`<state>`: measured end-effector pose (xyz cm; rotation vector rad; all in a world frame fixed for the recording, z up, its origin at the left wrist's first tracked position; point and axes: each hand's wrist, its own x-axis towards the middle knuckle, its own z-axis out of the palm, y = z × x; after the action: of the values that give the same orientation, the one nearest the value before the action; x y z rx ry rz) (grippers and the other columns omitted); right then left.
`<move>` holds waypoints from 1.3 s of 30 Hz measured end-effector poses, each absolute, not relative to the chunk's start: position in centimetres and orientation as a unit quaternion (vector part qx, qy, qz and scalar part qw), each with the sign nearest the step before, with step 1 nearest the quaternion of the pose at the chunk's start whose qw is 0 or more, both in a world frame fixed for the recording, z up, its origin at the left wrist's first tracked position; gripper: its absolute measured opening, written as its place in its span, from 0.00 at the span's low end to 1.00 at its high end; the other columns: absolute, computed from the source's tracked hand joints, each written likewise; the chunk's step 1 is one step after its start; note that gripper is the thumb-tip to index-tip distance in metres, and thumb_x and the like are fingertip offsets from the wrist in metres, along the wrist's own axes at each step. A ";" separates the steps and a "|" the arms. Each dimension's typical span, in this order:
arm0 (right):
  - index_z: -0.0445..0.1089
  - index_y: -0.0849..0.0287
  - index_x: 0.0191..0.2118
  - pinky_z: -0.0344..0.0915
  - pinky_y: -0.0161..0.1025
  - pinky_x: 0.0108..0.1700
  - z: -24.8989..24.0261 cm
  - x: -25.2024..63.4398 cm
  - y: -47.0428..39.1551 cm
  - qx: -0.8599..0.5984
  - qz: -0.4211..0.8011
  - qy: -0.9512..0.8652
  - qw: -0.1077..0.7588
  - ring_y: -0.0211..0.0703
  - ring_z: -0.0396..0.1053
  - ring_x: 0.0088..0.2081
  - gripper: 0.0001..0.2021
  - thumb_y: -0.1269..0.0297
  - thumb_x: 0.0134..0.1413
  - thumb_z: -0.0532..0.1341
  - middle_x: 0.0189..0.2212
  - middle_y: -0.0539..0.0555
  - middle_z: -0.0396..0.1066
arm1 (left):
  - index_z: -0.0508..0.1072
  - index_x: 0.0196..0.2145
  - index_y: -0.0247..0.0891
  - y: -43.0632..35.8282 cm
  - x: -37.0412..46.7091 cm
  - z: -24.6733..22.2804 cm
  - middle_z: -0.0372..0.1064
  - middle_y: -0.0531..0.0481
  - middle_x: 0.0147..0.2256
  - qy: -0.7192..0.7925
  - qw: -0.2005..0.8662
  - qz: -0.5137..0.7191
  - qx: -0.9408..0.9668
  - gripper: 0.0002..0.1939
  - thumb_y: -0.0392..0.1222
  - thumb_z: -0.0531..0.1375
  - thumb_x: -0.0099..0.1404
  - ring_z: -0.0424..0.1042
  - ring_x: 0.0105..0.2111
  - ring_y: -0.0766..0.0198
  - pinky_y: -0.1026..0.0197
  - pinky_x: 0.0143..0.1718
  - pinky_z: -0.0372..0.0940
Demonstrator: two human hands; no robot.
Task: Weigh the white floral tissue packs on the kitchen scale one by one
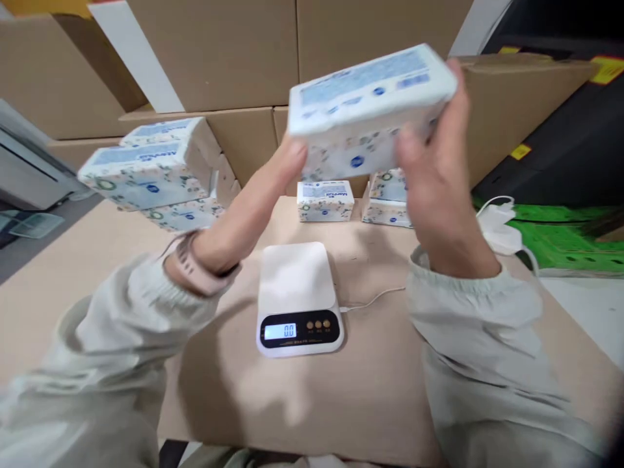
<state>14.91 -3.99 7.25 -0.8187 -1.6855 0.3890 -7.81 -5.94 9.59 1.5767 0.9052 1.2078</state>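
Observation:
Between both hands I hold up a pack of tissues (351, 143), white and blue with a leaf print, tilted with its right end higher. My left hand (270, 188) grips its left end, thumb on the front; the other fingers are hidden behind it. Around the right end wraps my right hand (436, 162), thumb on the front face. Below, on the table, lies a white digital scale (295, 279) with a bare plate, its lit display reading 0.0. Behind the scale sits a single tissue pack (325, 201).
Stacked tissue packs (146, 175) stand at the left, with more tissue packs (387, 195) at the back right. Cardboard boxes (214, 58) form a wall behind the table (302, 403). A white cable (375, 299) runs right from the scale. A white power strip (502, 227) lies at right.

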 end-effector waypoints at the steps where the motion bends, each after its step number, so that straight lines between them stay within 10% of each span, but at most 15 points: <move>1: 0.42 0.46 0.79 0.41 0.52 0.83 6.5 13.8 -5.3 -0.338 0.179 -0.741 0.552 0.50 0.37 0.83 0.39 0.41 0.73 0.56 0.81 0.47 0.42 | 0.69 0.71 0.51 -7.8 -9.6 8.9 0.56 0.62 0.75 0.363 0.431 0.467 0.681 0.23 0.50 0.53 0.83 0.34 0.80 0.52 0.49 0.82 0.38; 11: 0.16 0.34 0.79 0.53 0.71 0.78 -6.2 11.1 -13.4 -0.353 0.312 -0.790 0.392 0.59 0.42 0.82 0.52 0.55 0.71 0.61 0.83 0.51 0.30 | 0.44 0.80 0.62 -18.4 -15.8 0.1 0.41 0.63 0.79 0.490 0.431 0.347 0.674 0.41 0.62 0.57 0.78 0.28 0.80 0.47 0.39 0.82 0.37; 22: 0.53 0.36 0.77 0.49 0.68 0.81 -9.8 13.4 -13.8 -0.389 0.276 -0.659 0.581 0.57 0.53 0.79 0.28 0.52 0.76 0.51 0.78 0.47 0.57 | 0.44 0.79 0.64 -17.5 -18.2 -5.1 0.33 0.65 0.80 0.467 0.381 0.457 0.655 0.33 0.55 0.50 0.83 0.30 0.81 0.55 0.46 0.82 0.31; 39: 0.64 0.36 0.72 0.56 0.64 0.79 -9.7 13.4 -14.0 -0.370 0.313 -0.641 0.595 0.55 0.61 0.76 0.24 0.52 0.76 0.55 0.73 0.45 0.66 | 0.56 0.77 0.63 -16.9 -18.9 -7.0 0.48 0.60 0.78 0.433 0.404 0.523 0.614 0.27 0.52 0.50 0.84 0.43 0.80 0.52 0.43 0.82 0.38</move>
<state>13.37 -14.05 -9.73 -0.8592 -1.4902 0.7280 -18.92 -16.92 -6.96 1.5497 1.0932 1.3197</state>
